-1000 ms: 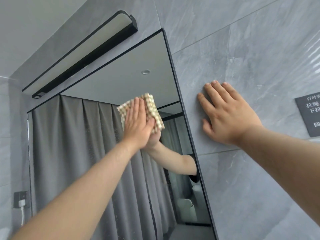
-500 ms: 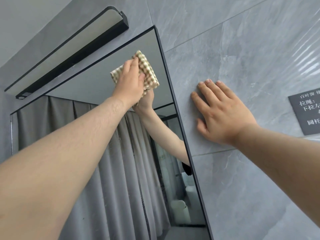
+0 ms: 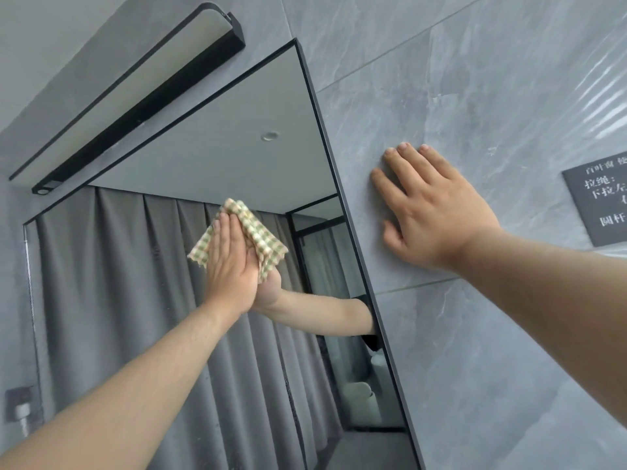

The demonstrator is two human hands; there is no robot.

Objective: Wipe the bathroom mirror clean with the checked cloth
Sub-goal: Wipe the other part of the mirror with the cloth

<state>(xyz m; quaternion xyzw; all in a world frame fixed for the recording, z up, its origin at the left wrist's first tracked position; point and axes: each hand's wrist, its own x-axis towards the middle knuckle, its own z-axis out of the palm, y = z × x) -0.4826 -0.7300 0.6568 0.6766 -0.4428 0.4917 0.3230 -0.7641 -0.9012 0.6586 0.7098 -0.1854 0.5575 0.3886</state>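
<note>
Left hand [image 3: 230, 262]: the grip is flat, fingers straight and pressed together, palm pressing the checked cloth [image 3: 263, 240] against the mirror [image 3: 217, 154]. No pinch. Thumb hidden.

Cloth: beige-and-green check, crumpled, caught between palm and glass. Its corners stick out above the fingertips and to the left and right of the grip.

Contact spot: right part of the glass, near the mirror's black frame [image 3: 353, 239] but apart from it.

Right hand [image 3: 437, 215]: right of the grip, across the frame. It lies flat on the grey wall tile [image 3: 475, 96], fingers straight and slightly spread, holding nothing.

Surface: above the grip the glass reflects a plain ceiling with one recessed ceiling light [image 3: 270, 136]. Left of and below the grip it reflects a grey pleated curtain [image 3: 112, 300]. The reflected hand and forearm meet the real hand at the cloth. Below the grip runs a faint speckled vertical line; cannot tell whether it is on the glass or in the reflection.

Room: a black bar light [image 3: 142, 93] is mounted on the wall above and left of the grip, over the mirror's top edge. Far right of the grip, past the right hand, is a dark sign [image 3: 597, 201] with white Chinese lettering, cut by the picture edge. Low and far left of the grip is a wall socket [image 3: 18, 395] with a white plug [image 3: 22, 410]. The tiles are grey, marbled, with thin joints and a glossy sheen at upper right.
</note>
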